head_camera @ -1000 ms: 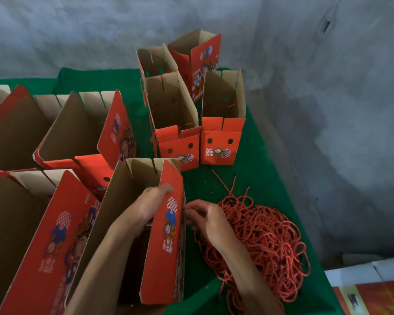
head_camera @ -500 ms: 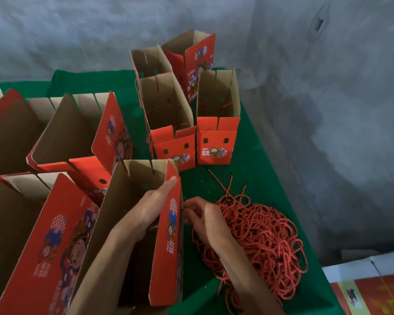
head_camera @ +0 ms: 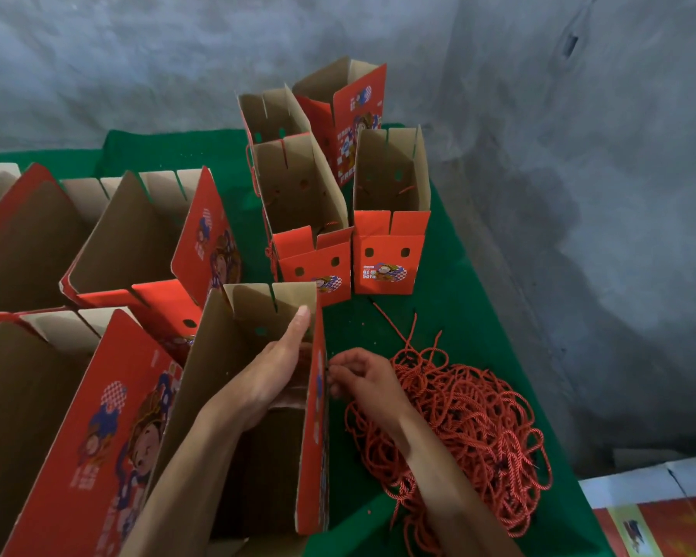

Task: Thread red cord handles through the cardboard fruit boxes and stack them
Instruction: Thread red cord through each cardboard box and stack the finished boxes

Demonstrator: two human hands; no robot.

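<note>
- The left hand (head_camera: 276, 371) reaches down inside the nearest open box (head_camera: 258, 396), fingers straight and laid flat against the inner face of its right wall; judging by the pose, it braces the thin cardboard so the wall does not bow while something is pushed at it from outside.
- The right hand (head_camera: 358, 379) sits just outside that same wall, fingers curled with the tips gathered against the red printed face; it looks to be pinching a cord end at a handle hole, but the cord between the fingertips is too small to make out, so what it grips I cannot tell for certain.
- The pile of red cords (head_camera: 467, 428) lies on the green table cover (head_camera: 479, 275) right beside the right hand and partly under the wrist; that keeps the next handle within easy reach.
- Four boxes stand upright at the far end, among them one with two holes facing the camera (head_camera: 388, 259) and its neighbour (head_camera: 312, 267); red cord shows at the neighbour's left edge, so these are probably finished and parked out of the way, not yet stacked.
- More open boxes (head_camera: 145, 243) crowd the left side, tilted with their mouths up; likely the waiting batch, kept close for the left hand.
</note>
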